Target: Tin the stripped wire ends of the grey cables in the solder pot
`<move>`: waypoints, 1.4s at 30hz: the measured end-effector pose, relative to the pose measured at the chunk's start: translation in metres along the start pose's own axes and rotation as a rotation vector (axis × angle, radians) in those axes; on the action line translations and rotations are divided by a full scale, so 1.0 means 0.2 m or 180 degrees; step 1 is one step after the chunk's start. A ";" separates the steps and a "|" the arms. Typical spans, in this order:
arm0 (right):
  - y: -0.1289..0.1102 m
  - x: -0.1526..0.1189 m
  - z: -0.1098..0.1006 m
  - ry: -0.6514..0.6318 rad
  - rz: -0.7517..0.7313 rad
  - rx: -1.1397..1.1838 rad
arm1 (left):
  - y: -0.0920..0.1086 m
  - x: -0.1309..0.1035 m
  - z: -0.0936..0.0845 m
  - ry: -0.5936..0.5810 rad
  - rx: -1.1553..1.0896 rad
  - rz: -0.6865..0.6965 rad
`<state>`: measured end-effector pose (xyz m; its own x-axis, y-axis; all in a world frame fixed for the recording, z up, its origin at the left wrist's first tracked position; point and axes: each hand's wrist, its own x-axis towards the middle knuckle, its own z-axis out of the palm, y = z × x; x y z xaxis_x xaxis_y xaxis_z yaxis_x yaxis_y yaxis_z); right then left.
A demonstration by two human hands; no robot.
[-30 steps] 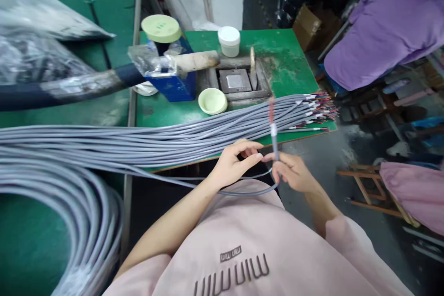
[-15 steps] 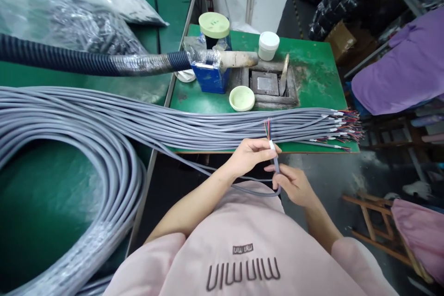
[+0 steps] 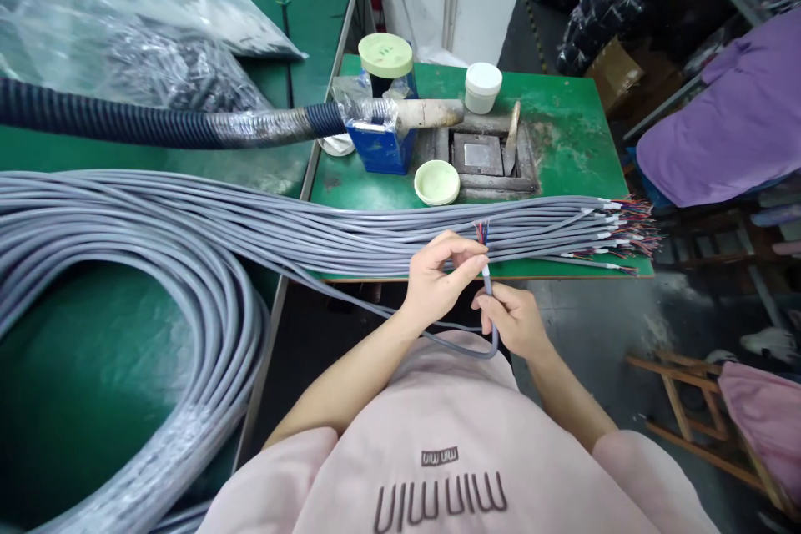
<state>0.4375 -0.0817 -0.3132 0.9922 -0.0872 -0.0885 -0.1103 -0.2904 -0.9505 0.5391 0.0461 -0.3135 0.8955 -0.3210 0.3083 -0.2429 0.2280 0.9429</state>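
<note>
One grey cable (image 3: 490, 294) stands nearly upright between my two hands, bending back to the left below them. Its top end carries a white band and a tuft of thin coloured wires (image 3: 481, 234). My left hand (image 3: 443, 274) pinches that end, with thumb and forefinger at the base of the wires. Lower down, my right hand (image 3: 510, 319) is closed round the grey jacket. Just beyond my hands lies a thick bundle of grey cables (image 3: 375, 235), whose stripped, multicoloured ends (image 3: 632, 225) fan out at the right edge of the green table.
Behind the bundle are a pale green dish (image 3: 437, 183), a metal pot set in the table (image 3: 479, 154) with a flat stick (image 3: 513, 138), a white tub (image 3: 483, 88) and a blue holder (image 3: 379, 146). A ribbed hose (image 3: 156, 127) crosses from the left. A wooden stool (image 3: 682, 409) stands at right.
My left hand has slid up from the white band to the base of the wires. The held cable end has shifted slightly left and down, and the right hand has moved slightly left.
</note>
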 end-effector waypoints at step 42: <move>0.04 0.10 0.01 -0.0109 0.0801 0.1762 | -0.04 0.01 0.00 0.0732 -0.0476 -0.0707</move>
<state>0.4560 -0.0835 -0.3228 0.9419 -0.0555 -0.3313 -0.3046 0.2745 -0.9120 0.5434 0.0437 -0.3199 0.9850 -0.1663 0.0451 0.0094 0.3132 0.9496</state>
